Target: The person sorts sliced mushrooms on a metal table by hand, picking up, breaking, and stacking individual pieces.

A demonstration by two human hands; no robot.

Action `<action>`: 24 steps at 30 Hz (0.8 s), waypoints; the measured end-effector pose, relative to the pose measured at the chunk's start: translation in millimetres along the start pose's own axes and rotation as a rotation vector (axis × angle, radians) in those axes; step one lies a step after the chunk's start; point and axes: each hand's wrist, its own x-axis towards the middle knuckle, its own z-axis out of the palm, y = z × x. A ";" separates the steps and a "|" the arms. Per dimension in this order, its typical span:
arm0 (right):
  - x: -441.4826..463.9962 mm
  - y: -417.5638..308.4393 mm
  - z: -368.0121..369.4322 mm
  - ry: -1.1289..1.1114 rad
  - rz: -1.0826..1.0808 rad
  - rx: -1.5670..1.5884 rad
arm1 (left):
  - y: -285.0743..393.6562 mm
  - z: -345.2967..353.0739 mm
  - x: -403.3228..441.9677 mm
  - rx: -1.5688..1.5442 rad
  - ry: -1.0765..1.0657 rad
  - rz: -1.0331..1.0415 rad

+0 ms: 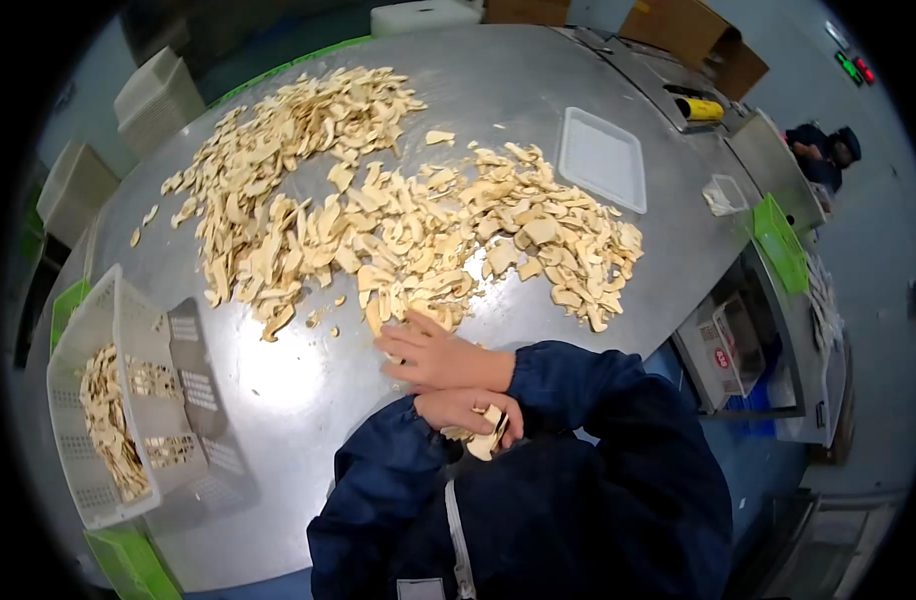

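Observation:
Pale dried slices (378, 225) lie in a wide, uneven heap on the metal table (308, 400). My right hand (440, 357) reaches leftward with its fingers spread at the near edge of the heap, touching or just over a few slices. Below it, crossed under my right wrist, my left hand (470, 412) is closed around several slices (486, 435) close to my body. A white perforated basket (143, 350) at the left holds more slices (110, 420).
A white tray (602, 160) lies beyond the heap at the right. Green bins (780, 242) and a crate (723, 350) are at the right edge. Stacked white baskets (158, 105) stand at the far left. Another person (826, 155) is at the far right.

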 end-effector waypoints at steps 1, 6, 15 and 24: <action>0.0 -2.0 3.2 0.022 -0.001 0.011 | -3.5 -0.3 0.3 0.015 0.028 -0.006; -39.4 52.9 -21.5 0.065 0.228 -0.259 | -2.1 1.2 -7.5 -0.085 0.175 0.003; -119.8 43.1 -118.4 -0.137 0.907 0.542 | -6.0 -5.1 -7.7 -0.093 0.273 0.132; -134.4 75.2 -118.6 0.377 0.957 0.401 | -17.5 -12.2 -7.5 -0.159 0.313 0.225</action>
